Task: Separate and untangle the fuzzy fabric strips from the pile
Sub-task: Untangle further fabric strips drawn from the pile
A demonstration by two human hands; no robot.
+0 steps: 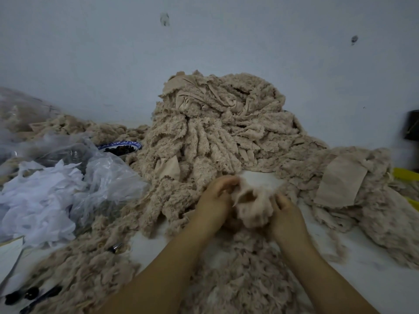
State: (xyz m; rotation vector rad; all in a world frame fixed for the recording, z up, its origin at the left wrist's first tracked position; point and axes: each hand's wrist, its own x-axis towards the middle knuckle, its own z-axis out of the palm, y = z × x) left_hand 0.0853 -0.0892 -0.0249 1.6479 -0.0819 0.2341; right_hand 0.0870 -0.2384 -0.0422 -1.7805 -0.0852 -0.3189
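Observation:
A tall pile of beige fuzzy fabric strips [217, 132] leans against the wall at the middle of the white table [374, 268]. In front of it my left hand [215, 202] and my right hand [285, 214] both grip one bunched fuzzy strip [254, 205], fingers curled into it from either side. The piece is blurred and part of it is hidden behind my fingers. Loose fuzzy scraps [238, 279] lie under and between my forearms.
Clear plastic bags with white fabric pieces [45, 196] fill the left. A blue-patterned bowl [120, 147] holding dark bits stands behind them. More fuzzy strips [362, 196] spread on the right, with something yellow [405, 174] at the right edge. Small metal snips [115, 247] lie lower left.

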